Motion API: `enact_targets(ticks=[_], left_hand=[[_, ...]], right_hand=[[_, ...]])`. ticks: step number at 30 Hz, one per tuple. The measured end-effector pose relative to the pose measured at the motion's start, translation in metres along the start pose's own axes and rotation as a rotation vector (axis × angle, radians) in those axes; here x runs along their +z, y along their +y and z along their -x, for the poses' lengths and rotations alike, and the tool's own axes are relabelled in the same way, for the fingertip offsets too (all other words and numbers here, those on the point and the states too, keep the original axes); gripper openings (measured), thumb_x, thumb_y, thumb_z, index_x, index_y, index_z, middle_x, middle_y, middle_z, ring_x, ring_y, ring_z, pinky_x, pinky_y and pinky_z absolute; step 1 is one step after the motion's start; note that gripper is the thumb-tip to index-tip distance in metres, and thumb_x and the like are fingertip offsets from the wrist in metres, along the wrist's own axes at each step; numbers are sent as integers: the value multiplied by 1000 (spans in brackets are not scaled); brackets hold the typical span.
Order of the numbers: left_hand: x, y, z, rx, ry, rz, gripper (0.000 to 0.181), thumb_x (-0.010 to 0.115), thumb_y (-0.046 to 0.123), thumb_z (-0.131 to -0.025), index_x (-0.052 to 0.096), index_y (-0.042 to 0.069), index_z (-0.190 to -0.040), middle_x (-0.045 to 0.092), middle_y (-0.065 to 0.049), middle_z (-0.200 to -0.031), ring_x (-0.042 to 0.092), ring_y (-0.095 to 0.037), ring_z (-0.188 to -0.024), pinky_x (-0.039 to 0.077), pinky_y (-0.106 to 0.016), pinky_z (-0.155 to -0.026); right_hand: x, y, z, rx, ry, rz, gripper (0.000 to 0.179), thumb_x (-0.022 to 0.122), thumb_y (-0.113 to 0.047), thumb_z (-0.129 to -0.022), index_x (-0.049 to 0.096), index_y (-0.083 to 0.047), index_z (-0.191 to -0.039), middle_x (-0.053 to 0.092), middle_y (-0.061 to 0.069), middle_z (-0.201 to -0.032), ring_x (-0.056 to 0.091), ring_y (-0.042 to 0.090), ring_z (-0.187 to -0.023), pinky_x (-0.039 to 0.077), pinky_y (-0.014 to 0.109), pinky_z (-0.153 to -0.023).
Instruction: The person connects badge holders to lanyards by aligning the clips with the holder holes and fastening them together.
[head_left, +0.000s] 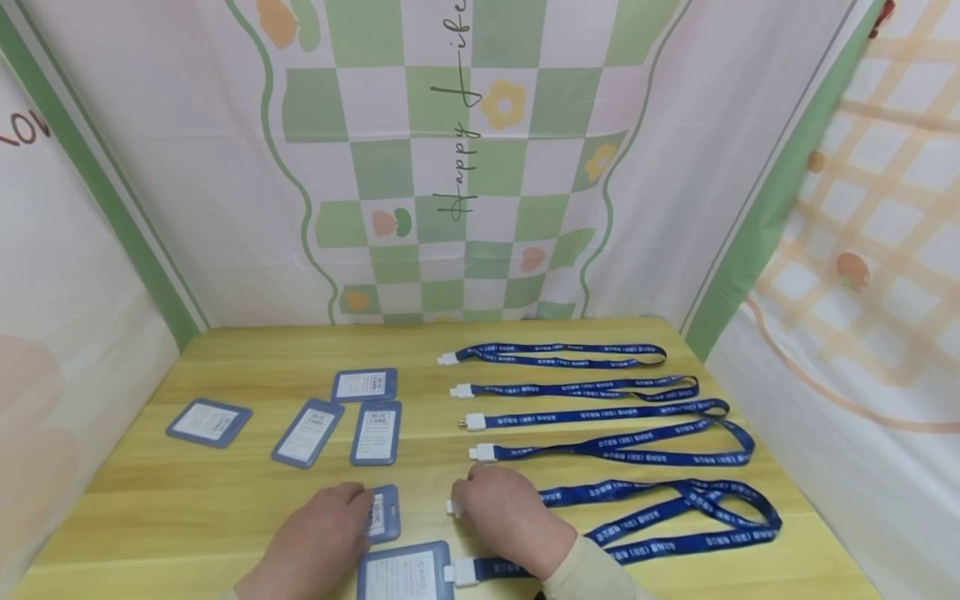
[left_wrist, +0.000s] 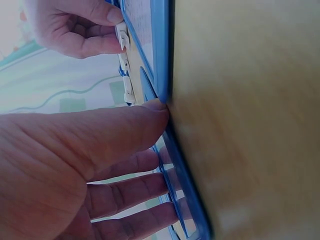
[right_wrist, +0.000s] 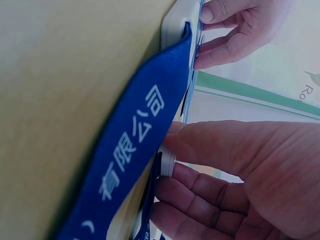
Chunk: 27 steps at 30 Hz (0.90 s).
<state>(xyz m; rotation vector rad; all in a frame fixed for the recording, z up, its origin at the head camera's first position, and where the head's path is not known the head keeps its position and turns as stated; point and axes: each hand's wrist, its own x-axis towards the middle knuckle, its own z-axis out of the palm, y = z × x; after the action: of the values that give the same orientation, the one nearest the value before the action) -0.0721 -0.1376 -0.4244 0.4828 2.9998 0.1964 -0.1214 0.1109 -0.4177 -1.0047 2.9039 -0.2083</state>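
My left hand [head_left: 318, 533] grips a blue-framed ID card holder [head_left: 387, 514] with its slotted end to the right. In the left wrist view its thumb lies on the frame's edge, with the fingers [left_wrist: 132, 197] on the other side. My right hand [head_left: 508, 512] pinches the white plastic clip [right_wrist: 167, 162] of a blue lanyard [head_left: 592, 493], a small gap from that holder. Nearest me, another card holder [head_left: 408, 575] is joined to the white clip [head_left: 465, 572] of a second lanyard [head_left: 652, 548]. The right hand and sleeve hide part of both straps.
Further back on the wooden table [head_left: 247, 358] lie loose card holders [head_left: 375, 433], several in a group on the left. Several blue lanyards [head_left: 577, 417] lie in rows on the right, white clips facing left. A patterned curtain [head_left: 442, 167] hangs behind the table.
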Motion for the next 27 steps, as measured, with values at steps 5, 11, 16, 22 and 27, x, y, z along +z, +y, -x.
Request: enact_targets(ticks=[5, 11, 16, 22, 27], left_hand=[[1, 1, 0, 18, 5, -8, 53, 83, 26, -87, 66, 1, -132, 67, -18, -130, 66, -35, -118, 56, -56, -102], [0, 3, -3, 4, -46, -2, 54, 82, 28, -89, 65, 3, -134, 66, -17, -134, 64, -35, -123, 55, -56, -105], [-1, 4, -4, 5, -68, -6, 54, 81, 29, -90, 65, 4, -135, 66, -16, -134, 64, -34, -124, 55, -56, -105], [-1, 4, -3, 22, -42, -19, 54, 81, 29, -89, 66, 4, -134, 67, -15, -133, 65, -34, -122, 56, -55, -104], [-2, 5, -3, 19, -38, -15, 53, 82, 27, -89, 65, 3, -134, 67, -16, -133, 65, -34, -122, 55, -55, -104]], right_hand=[[0, 0, 0, 2, -5, 2, 8, 73, -24, -95, 79, -20, -96, 60, -8, -74, 46, 4, -63, 44, 20, -56], [0, 1, 0, -1, -6, -6, 8, 73, -24, -95, 79, -20, -95, 59, -9, -73, 46, 4, -63, 43, 20, -56], [1, 1, 0, 0, -8, -8, 8, 73, -24, -95, 79, -20, -95, 58, -9, -73, 46, 4, -63, 44, 19, -56], [0, 0, 0, 7, -14, -9, 8, 73, -24, -95, 80, -20, -96, 59, -9, -74, 46, 4, -64, 44, 19, -57], [0, 0, 0, 5, -9, 3, 8, 73, -24, -95, 79, -20, -95, 59, -8, -73, 46, 4, -64, 44, 20, -56]])
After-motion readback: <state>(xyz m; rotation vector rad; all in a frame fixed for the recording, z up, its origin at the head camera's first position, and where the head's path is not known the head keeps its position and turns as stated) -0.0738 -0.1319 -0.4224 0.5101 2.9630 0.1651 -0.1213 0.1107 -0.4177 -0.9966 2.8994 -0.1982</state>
